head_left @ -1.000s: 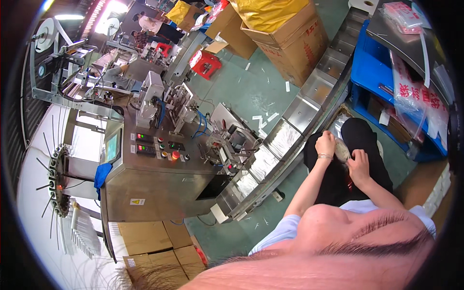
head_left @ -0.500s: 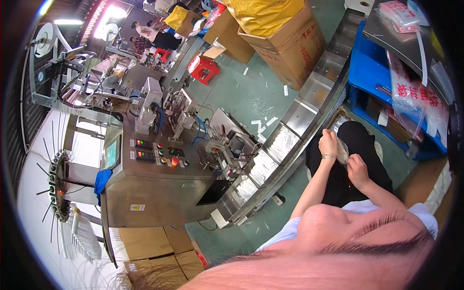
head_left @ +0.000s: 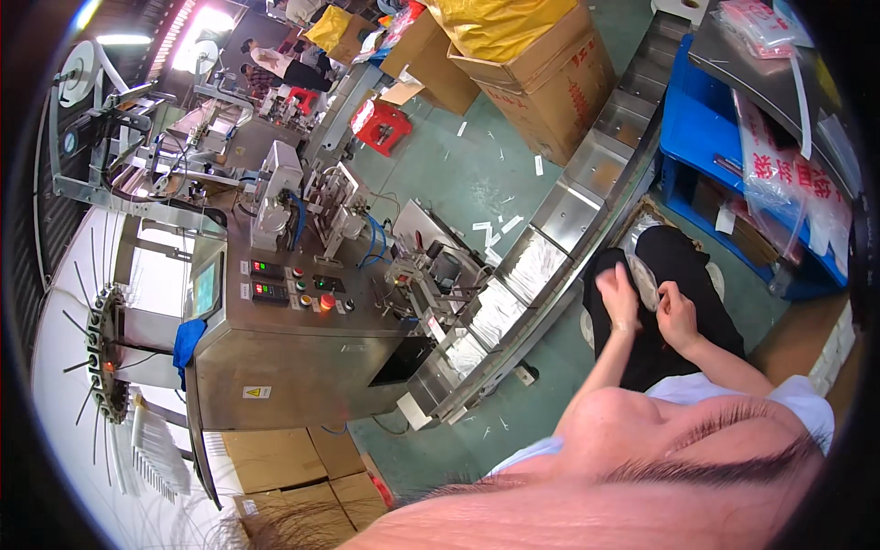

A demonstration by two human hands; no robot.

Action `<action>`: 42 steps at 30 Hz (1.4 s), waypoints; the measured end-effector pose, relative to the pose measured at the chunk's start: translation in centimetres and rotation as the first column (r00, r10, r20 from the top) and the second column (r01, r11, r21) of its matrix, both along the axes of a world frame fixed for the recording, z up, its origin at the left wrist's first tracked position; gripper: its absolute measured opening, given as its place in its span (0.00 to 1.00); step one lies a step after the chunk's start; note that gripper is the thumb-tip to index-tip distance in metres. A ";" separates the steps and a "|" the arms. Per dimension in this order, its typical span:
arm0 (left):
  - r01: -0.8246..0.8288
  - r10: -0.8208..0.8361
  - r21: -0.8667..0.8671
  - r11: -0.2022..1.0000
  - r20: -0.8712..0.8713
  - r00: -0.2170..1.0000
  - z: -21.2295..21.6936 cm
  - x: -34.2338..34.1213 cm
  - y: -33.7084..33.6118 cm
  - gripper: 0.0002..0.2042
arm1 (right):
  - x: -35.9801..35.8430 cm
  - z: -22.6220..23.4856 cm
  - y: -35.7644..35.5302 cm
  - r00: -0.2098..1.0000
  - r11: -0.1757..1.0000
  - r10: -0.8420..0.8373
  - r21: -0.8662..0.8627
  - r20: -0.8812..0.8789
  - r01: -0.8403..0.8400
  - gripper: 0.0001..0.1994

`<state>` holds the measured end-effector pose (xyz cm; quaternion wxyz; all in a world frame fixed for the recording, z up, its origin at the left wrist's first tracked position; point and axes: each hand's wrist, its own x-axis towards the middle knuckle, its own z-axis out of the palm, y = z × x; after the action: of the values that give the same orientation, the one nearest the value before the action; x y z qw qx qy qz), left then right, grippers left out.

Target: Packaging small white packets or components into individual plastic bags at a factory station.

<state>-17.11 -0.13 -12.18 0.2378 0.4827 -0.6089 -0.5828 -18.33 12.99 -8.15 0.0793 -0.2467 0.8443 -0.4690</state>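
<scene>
My right hand (head_left: 676, 316) is closed in a pinch over my black-clad lap (head_left: 655, 353). What its fingers hold, if anything, is too small to make out. Just to its left, my left hand (head_left: 618, 298) is raised over the left thigh, its fingers smeared by motion. A pale, off-white patch (head_left: 644, 282) shows between my legs, close to the right fingertips; I cannot tell what it is. Beyond my knees, a carton (head_left: 653, 216) with clear plastic in it stands partly hidden.
A metal conveyor (head_left: 570, 218) with compartments, several holding white strips (head_left: 500, 313), runs along my left. Past it stands a steel machine (head_left: 302, 357) with buttons. A blue rack (head_left: 701, 137) with plastic bags is at right. Cartons (head_left: 541, 92) and a red stool (head_left: 382, 128) stand farther off.
My left hand has come away from the right hand and the pale patch, moving slightly left and toward me. The right hand has shifted little and stays pinched.
</scene>
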 end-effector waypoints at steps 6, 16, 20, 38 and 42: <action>0.219 0.118 0.952 0.216 -0.248 0.962 -1.4 5.8 7.0 0.14 | -0.4 0.3 -1.4 0.999 0.993 -0.042 0.108 0.003 0.042 0.15; 0.553 0.493 0.832 0.032 -0.495 0.715 -3.3 5.5 7.8 0.16 | -0.6 1.5 -1.8 0.993 0.973 0.085 0.219 -0.080 -0.066 0.16; 0.478 0.470 0.878 0.007 -0.425 0.774 -3.3 5.4 8.4 0.16 | -0.7 0.8 -1.5 0.989 0.973 0.107 0.215 -0.103 -0.083 0.16; 0.446 0.443 0.865 0.228 -0.500 0.744 -0.5 4.3 8.4 0.15 | -3.1 1.6 -3.1 0.988 0.984 0.124 0.121 0.090 -0.134 0.18; 0.480 0.544 0.869 0.123 -0.463 0.700 2.4 4.1 9.1 0.15 | -2.1 1.1 -1.6 0.952 0.999 -0.043 0.030 0.302 0.035 0.19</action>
<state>-13.02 8.92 -9.75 0.0831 0.2571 0.0988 -0.9577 -20.41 11.40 -7.03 0.2012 -0.1544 0.8325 -0.4926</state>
